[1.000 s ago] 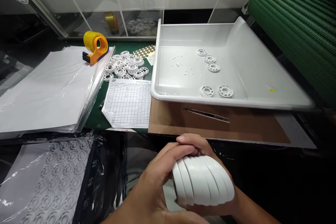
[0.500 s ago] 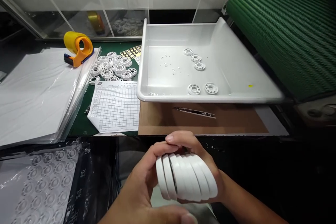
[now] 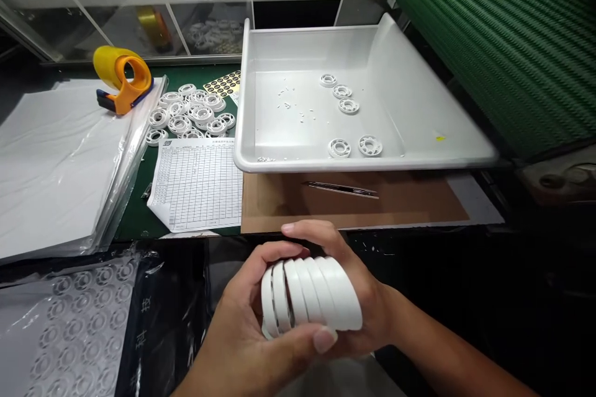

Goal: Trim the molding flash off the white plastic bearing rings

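Note:
A stack of several white rings (image 3: 311,294) lies on its side between my two hands, just in front of the table edge. My left hand (image 3: 261,316) wraps round the left end, its thumb along the near side of the rings. My right hand (image 3: 354,285) closes round the right end, with fingers over the far side. Small gaps show between the leftmost rings. Beyond, a white tray (image 3: 316,164) holds several loose rings (image 3: 370,146) and small white bits.
A ring pile (image 3: 190,111), a printed form (image 3: 195,186) and an orange tape dispenser (image 3: 125,84) stand left. A tweezers-like tool (image 3: 342,189) lies on brown board (image 3: 279,205). Bagged rings (image 3: 84,322) are at lower left. A green conveyor belt (image 3: 503,43) runs at right.
My hands and the ring stack have shifted slightly left and up. My left thumb has come up against the near side of the stack. The view has tilted, moving the ring on the belt towards the top edge.

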`<state>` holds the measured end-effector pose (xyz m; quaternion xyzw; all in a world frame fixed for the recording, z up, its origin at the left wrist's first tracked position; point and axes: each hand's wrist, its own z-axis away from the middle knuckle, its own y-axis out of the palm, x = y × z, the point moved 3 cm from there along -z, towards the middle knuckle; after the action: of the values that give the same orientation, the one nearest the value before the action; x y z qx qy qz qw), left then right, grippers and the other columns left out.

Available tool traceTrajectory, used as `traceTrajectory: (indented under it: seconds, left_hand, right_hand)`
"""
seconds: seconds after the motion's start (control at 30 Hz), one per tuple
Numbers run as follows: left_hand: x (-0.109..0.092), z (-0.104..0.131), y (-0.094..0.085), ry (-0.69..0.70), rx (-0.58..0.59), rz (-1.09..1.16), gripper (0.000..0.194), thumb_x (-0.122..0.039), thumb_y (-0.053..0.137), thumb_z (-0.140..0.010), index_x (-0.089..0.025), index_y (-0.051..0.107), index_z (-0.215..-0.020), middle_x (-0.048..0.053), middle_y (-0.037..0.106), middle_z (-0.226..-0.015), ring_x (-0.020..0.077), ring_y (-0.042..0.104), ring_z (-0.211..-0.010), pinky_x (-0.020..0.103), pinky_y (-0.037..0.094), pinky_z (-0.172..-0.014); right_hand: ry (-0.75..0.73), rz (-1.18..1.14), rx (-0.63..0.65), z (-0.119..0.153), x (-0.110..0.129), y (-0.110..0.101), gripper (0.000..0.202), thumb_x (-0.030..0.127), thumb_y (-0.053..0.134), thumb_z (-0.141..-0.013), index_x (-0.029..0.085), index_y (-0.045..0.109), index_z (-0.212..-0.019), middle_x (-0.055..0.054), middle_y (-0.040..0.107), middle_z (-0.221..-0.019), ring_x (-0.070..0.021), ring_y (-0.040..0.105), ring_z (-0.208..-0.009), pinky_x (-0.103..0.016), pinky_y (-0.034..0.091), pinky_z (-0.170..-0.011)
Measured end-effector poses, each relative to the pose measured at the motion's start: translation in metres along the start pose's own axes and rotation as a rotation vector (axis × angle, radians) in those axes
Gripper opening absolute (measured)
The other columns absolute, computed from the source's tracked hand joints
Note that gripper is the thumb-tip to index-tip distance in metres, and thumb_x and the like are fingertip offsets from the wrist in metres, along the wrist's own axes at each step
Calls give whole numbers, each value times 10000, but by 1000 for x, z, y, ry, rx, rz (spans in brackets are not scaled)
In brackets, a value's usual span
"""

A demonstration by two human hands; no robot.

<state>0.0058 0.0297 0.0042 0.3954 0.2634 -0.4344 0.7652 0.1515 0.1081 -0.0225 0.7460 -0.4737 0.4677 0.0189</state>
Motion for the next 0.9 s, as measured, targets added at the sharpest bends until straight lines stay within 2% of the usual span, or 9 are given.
traceTrajectory:
  seconds: [0.1, 0.27, 0.37, 0.47, 0.53, 0.63, 0.7, 0.8, 0.9]
  left_hand:
    - [2, 1, 0, 7, 38, 10, 595, -405, 1034, -636, -231, 735, -1121, -6, 712, -854, 118, 602, -741, 194, 505, -659]
    - [1, 3, -3, 47, 58, 23, 512, -554, 923, -790, -249, 750, -1162, 12, 718, -949, 129, 631, -823, 190, 534, -729]
    - [0, 3, -3, 71, 23, 17, 483, -485, 960, -762, -260, 776, -1148, -6, 724, -945, 105, 633, -794, 158, 523, -703]
    - [-1, 2, -2, 56, -25, 18, 605, -294, 1055, -592, -267, 787, -1133, -16, 771, -955, 105, 672, -768, 157, 530, -685]
    - [-2, 1, -2, 29, -44, -5, 658, -221, 1065, -516, -259, 801, -1117, -14, 781, -934, 116, 672, -749, 169, 538, -670]
    - [-4, 0, -1, 31, -44, -57, 639, -197, 1066, -480, -253, 830, -1070, -8, 772, -944, 125, 654, -767, 170, 536, -668]
    - [-4, 1, 1, 39, -39, -38, 599, -189, 1068, -474, -272, 842, -1023, -26, 752, -934, 109, 632, -760, 151, 515, -656]
    - [-4, 3, 3, 53, -28, 11, 496, -251, 1061, -530, -300, 846, -975, -46, 737, -922, 86, 603, -732, 144, 490, -644]
    - [-4, 4, 4, 99, -19, -36, 424, -304, 1040, -578, -306, 853, -958, -35, 755, -1014, 101, 614, -759, 168, 497, -663]
  right_hand:
    - [-34, 15, 12, -3, 2, -1, 637, 566, 510, -1154, 123, 387, -1596, -202, 458, -1517, -311, 502, -1411, -433, 430, -1218]
    - [-8, 7, 15, -3, 2, 1, 582, 508, 544, -1160, 147, 378, -1585, -184, 453, -1502, -277, 490, -1416, -388, 415, -1223]
    - [29, -41, 28, -1, -1, 1, 618, 502, 514, -1164, 153, 319, -1635, -177, 447, -1508, -276, 484, -1424, -386, 410, -1229]
    - [60, -98, 50, 1, -3, 2, 640, 506, 491, -1154, 170, 295, -1663, -164, 418, -1541, -279, 471, -1432, -385, 406, -1234]
    - [77, -124, 53, 2, -3, 3, 682, 541, 529, -1136, 197, 284, -1673, -152, 394, -1560, -280, 471, -1428, -384, 409, -1234]
    - [89, -148, 41, 3, -3, 4, 744, 594, 572, -1119, 230, 259, -1687, -138, 390, -1551, -285, 471, -1431, -403, 385, -1258]
    - [66, -145, 50, 3, -3, 4, 711, 593, 547, -1133, 227, 279, -1680, -134, 395, -1553, -278, 455, -1447, -395, 364, -1270]
    - [33, -124, 64, 2, -3, 4, 655, 548, 520, -1150, 191, 306, -1656, -139, 408, -1559, -253, 437, -1461, -345, 360, -1256]
    - [44, -99, 67, 1, -2, 4, 643, 506, 522, -1152, 165, 298, -1649, -147, 427, -1547, -237, 438, -1461, -318, 349, -1253]
